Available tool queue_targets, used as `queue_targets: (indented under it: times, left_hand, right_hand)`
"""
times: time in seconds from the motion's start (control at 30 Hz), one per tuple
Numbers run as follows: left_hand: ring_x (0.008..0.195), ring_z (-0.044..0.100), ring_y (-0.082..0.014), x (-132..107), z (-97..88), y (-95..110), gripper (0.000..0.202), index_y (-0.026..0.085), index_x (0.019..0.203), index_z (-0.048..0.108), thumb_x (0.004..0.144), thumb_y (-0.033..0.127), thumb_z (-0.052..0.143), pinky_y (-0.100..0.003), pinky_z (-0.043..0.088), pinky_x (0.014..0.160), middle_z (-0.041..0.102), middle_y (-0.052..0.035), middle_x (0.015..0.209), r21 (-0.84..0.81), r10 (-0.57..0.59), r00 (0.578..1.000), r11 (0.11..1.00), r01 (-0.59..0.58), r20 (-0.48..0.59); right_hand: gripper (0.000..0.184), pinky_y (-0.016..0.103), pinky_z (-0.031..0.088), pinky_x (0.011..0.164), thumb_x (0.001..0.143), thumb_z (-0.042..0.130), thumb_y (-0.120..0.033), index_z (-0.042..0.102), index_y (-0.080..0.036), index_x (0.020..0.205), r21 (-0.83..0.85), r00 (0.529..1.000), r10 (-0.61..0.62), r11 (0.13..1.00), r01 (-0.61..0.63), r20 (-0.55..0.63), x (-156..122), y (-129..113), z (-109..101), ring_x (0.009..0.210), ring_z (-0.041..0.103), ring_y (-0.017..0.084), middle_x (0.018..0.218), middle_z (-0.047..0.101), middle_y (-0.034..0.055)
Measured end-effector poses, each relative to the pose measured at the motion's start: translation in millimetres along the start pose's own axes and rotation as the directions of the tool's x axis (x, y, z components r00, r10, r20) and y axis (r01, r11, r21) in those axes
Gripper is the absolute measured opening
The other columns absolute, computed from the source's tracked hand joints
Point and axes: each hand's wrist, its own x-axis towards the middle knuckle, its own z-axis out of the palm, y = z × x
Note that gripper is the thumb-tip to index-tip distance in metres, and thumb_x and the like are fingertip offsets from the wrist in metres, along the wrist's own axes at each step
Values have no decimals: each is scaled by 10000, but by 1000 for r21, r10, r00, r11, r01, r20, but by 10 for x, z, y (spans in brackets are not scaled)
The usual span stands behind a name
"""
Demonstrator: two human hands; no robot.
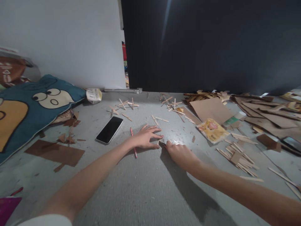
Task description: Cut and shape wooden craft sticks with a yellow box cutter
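Observation:
My left hand (148,137) lies low over the grey tabletop with its fingers spread. Its thumb and fingertips reach towards a tiny pale piece (160,142), too small to make out well. Under my left wrist a red patterned pencil (132,133) sticks out on both sides. My right hand (177,152) is closed round a small dark pointed tool (162,143), perhaps a craft knife blade. Its tip points left, close to my left thumb. Most of the tool is hidden in my fist.
A phone (109,130) lies to the left, beyond brown cardboard (55,153) and a blue cushion (54,94). Wooden sticks (162,119) are scattered ahead. On the right are a yellow packet (213,130), a stick pile (238,158) and cardboard sheets (265,111). A dark panel (211,47) stands behind.

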Motion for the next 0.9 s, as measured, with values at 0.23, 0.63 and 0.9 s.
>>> queue_targets:
  times: [0.23,0.63,0.9]
  left_hand:
    - [1567,290,-361,-20,93,40,567,347,1303,732,817,637,768,-624,45,1281,453,-70,1639,3,-99,992,995,100,-82]
    - [1586,252,-354,-20,9,61,577,350,1354,692,836,592,767,-646,29,1269,411,-74,1665,-10,-69,998,998,69,-1]
    - [1575,281,-361,-12,25,44,605,347,1374,673,816,549,792,-635,30,1274,435,-70,1652,-26,-74,997,997,73,-28]
  right_hand:
    - [235,239,496,563,1009,393,-59,616,-124,1045,-13,1000,9,1000,-9,-28,-19,-55,27,720,784,235,774,745,137]
    - [266,246,455,517,967,397,10,627,-107,1030,-52,999,-11,999,9,-35,-39,-115,-17,681,768,243,771,727,151]
    - [239,237,438,532,987,420,-17,598,-114,1114,-76,999,11,997,-15,-45,-78,-46,-88,701,755,218,847,718,155]
